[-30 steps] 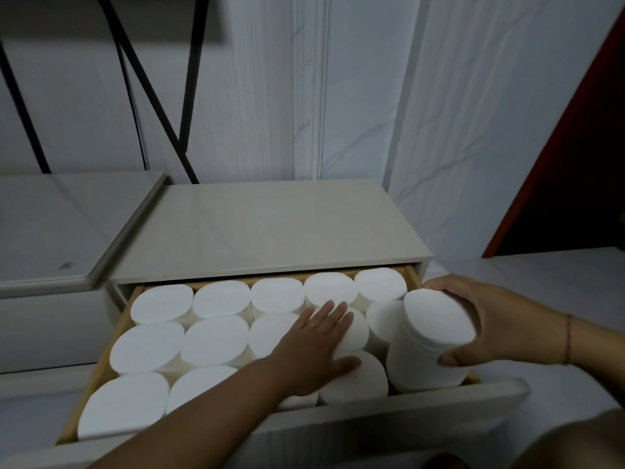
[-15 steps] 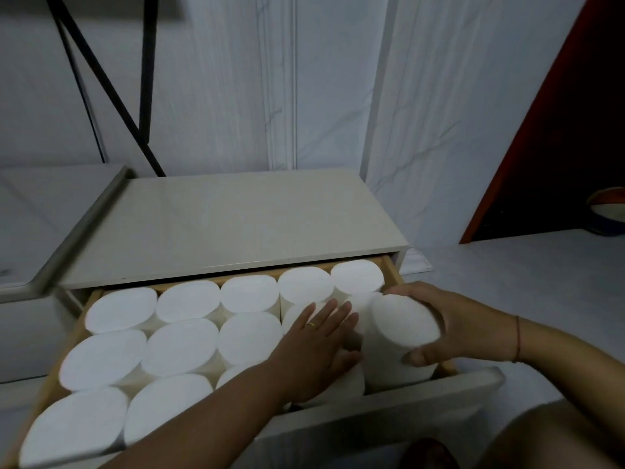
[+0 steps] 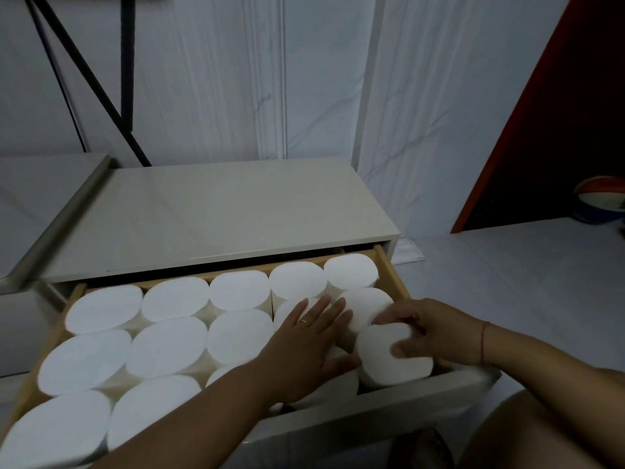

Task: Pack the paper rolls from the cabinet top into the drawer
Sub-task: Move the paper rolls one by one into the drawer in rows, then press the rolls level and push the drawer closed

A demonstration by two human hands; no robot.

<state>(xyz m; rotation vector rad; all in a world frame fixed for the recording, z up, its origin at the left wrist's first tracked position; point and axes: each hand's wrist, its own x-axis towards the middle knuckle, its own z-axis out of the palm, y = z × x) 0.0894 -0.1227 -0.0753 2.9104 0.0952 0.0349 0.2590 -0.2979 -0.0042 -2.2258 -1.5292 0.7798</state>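
The pulled-out drawer (image 3: 394,277) of the low cabinet holds several white paper rolls (image 3: 169,346) standing on end in rows. My right hand (image 3: 429,330) grips one white paper roll (image 3: 389,358) from above; it sits low in the drawer's front right corner. My left hand (image 3: 311,346), with a gold ring, lies flat with fingers spread on the rolls just left of it, pressing against them. The cabinet top (image 3: 220,214) has no rolls on it.
A white wall stands behind the cabinet, with black metal bars (image 3: 125,62) at the upper left. A second low surface (image 3: 40,198) adjoins on the left. A dark red panel (image 3: 558,113) and a coloured ball (image 3: 600,203) are at the right. My knee (image 3: 541,434) is below.
My right hand has lowered the roll into the drawer's front right corner, and its fingers now rest over the roll's top. My left hand stays pressed on the neighbouring rolls. The view shifted right.
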